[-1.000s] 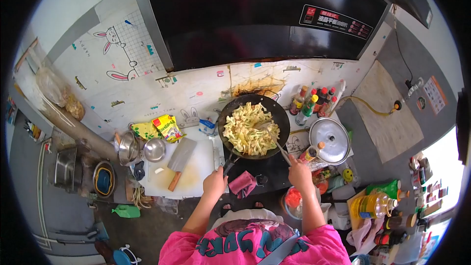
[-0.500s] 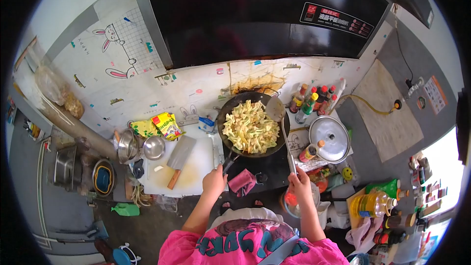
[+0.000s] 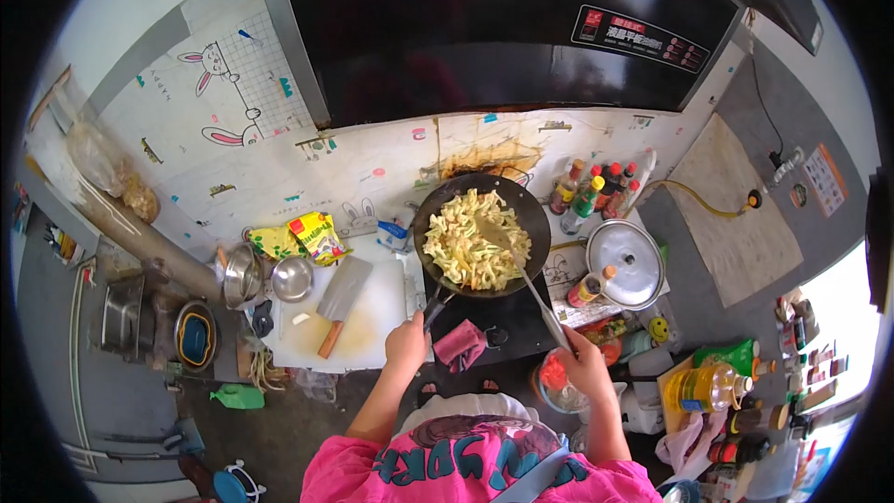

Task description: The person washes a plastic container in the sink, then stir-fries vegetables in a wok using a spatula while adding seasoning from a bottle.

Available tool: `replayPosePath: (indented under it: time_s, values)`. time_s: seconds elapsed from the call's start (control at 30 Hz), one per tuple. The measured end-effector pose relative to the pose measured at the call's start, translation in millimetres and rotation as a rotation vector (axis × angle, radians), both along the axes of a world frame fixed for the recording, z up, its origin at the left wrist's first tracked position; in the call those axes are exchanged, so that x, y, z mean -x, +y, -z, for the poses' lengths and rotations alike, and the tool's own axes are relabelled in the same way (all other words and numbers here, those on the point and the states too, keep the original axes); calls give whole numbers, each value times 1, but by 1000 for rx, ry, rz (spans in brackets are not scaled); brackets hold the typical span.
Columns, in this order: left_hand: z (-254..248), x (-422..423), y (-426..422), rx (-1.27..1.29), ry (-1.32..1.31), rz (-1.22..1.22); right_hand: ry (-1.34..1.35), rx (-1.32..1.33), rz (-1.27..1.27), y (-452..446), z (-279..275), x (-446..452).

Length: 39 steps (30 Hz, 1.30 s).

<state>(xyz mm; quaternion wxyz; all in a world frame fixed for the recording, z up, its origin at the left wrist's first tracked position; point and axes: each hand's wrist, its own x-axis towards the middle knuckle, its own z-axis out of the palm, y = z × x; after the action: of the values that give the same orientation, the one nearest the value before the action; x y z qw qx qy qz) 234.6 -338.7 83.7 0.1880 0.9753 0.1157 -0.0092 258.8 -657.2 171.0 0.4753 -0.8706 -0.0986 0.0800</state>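
Observation:
My left hand [image 3: 407, 345] is wrapped round the black handle of a dark wok [image 3: 521, 201] on the stove. Inside the wok lies a heap of chopped pale yellow-green vegetable pieces [image 3: 463, 244]. In my right hand [image 3: 584, 363] is the handle of a metal spatula [image 3: 538, 298]. The blade is down among the pieces on the wok's right side, partly covered by them. A pink cloth [image 3: 460, 346] lies just right of my left hand, in front of the wok.
Left of the stove, a cleaver [image 3: 344, 291] rests on a white cutting board [image 3: 380, 303], near a metal bowl [image 3: 293, 279] and a yellow seasoning packet [image 3: 318, 237]. To the right stand several sauce bottles [image 3: 582, 205] and a lidded pot [image 3: 626, 264]. A range hood [image 3: 447, 37] hangs above.
The spatula blade has come down from above the wok's upper right rim into the vegetable pieces. My right hand has shifted slightly right and down. My left hand stays on the wok handle.

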Motion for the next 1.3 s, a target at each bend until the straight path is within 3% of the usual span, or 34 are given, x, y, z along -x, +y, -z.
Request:
replayPosePath:
  time_s: [0.07,0.23,0.37,0.47,0.73,1.03,1.3]
  values:
    - [1,0,0,-1,-9,2,-93,71,-64,-6,-14,0]
    - [1,0,-1,5,1,-9,42,208,-172,5,-26,-1]
    - [0,-1,0,14,20,-10,-101,220,-167,22,17,-8]
    - [0,0,0,33,-8,-12,15,250,-74,34,30,-23]
    - [-2,1,-1,8,-11,-12,-271,469,-214,32,-40,-18]
    - [-1,1,-1,16,-5,-17,-537,711,-256,70,-14,-28]
    - [-4,1,-1,22,7,-19,-429,868,-137,26,-25,-36]
